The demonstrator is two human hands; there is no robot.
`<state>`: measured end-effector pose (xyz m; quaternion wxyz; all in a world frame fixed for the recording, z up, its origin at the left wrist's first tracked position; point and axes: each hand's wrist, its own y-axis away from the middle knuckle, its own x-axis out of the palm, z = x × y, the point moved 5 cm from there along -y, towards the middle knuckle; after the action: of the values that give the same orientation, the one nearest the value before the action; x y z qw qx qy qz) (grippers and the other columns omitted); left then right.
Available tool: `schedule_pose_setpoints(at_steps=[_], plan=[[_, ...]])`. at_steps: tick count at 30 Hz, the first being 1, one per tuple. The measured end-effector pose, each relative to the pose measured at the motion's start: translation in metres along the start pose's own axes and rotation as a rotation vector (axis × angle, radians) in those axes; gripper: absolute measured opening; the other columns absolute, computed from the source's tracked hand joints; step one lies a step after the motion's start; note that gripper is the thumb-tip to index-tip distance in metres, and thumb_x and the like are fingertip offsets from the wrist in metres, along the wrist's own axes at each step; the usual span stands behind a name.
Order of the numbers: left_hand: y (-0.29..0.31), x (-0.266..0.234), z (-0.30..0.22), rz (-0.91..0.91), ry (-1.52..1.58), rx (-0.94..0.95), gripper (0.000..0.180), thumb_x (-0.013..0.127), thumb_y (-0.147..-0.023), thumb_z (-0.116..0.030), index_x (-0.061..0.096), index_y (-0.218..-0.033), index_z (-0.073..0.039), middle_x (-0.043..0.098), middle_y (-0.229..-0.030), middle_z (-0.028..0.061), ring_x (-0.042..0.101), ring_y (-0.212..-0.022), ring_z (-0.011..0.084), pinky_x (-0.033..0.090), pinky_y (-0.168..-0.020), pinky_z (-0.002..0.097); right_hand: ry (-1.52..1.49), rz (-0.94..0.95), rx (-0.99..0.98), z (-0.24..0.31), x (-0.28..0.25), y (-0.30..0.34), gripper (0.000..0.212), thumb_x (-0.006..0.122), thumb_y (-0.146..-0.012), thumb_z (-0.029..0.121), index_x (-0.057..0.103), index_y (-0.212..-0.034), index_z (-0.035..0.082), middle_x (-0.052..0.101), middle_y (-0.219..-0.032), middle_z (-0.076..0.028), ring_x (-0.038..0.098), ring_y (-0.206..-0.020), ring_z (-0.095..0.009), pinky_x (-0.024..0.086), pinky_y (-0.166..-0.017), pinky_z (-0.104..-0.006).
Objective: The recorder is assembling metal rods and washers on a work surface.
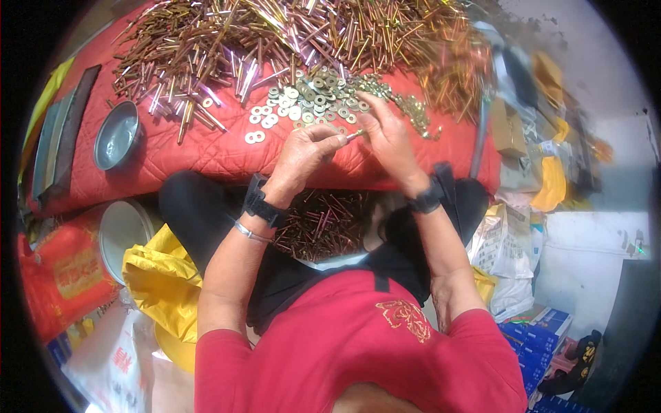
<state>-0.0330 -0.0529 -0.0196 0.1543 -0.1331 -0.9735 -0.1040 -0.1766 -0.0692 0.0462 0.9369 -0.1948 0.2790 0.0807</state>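
Observation:
My left hand [310,150] pinches a slim metal bolt [354,135] between thumb and fingertips, just above the near edge of the red quilted cloth [213,153]. From the other side, my right hand [391,138] closes thumb and fingers at the bolt's far end, with one finger stretched forward. Whether a small part sits in those fingers is too small to tell. Right behind both hands lies a heap of flat round washers [295,111]. Small brass-coloured nuts [413,113] spread beyond my right hand. A large pile of long yellowish bolts [275,41] covers the far side.
A metal bowl [116,141] stands on the cloth at the left. Between my legs, a container holds more bolts [320,224]. Yellow and red bags and a round pale lid [124,237] are at the left; cartons [508,127], white bags and blue boxes [540,344] at the right.

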Motion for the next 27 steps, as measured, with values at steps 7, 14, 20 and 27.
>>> schedule_pose_setpoints(at_steps=[7,14,20,27], plan=[[0.001,0.0,-0.001,-0.003,0.006,0.012,0.014,0.069,-0.085,-0.023,0.067,-0.08,-0.01,0.049,-0.062,-0.0081,0.038,-0.054,0.0018,0.027,-0.049,0.0192,-0.031,0.033,-0.055,-0.004,0.003,0.002,0.038,0.056,-0.091,0.01,0.05,-0.127,0.005,0.063,-0.095,-0.016,0.061,-0.08,-0.024,0.048,-0.074,-0.0339],[0.0,-0.001,-0.006,0.019,-0.001,0.016,0.016,0.069,-0.085,-0.025,0.067,-0.08,-0.01,0.049,-0.062,-0.0073,0.039,-0.054,0.0021,0.028,-0.05,0.019,-0.016,0.033,0.002,-0.002,0.001,0.007,0.034,0.058,-0.089,0.009,0.055,-0.122,0.007,0.062,-0.088,-0.015,0.06,-0.076,-0.022,0.049,-0.07,-0.032],[-0.001,-0.003,-0.002,0.02,0.037,-0.037,0.014,0.069,-0.084,-0.023,0.068,-0.081,-0.01,0.052,-0.063,-0.0068,0.042,-0.056,0.002,0.03,-0.051,0.0187,0.036,-0.017,-0.183,0.003,0.003,0.003,0.037,0.058,-0.088,0.007,0.054,-0.124,0.008,0.061,-0.083,-0.011,0.059,-0.071,-0.02,0.048,-0.068,-0.0302],[-0.001,-0.006,0.0,0.001,-0.032,-0.038,0.012,0.068,-0.085,-0.021,0.069,-0.085,-0.008,0.055,-0.068,-0.0064,0.044,-0.057,0.0019,0.032,-0.052,0.0177,0.004,-0.015,-0.061,0.015,0.005,0.01,0.038,0.06,-0.088,0.011,0.052,-0.125,0.005,0.059,-0.077,-0.009,0.058,-0.07,-0.021,0.047,-0.069,-0.0316]])
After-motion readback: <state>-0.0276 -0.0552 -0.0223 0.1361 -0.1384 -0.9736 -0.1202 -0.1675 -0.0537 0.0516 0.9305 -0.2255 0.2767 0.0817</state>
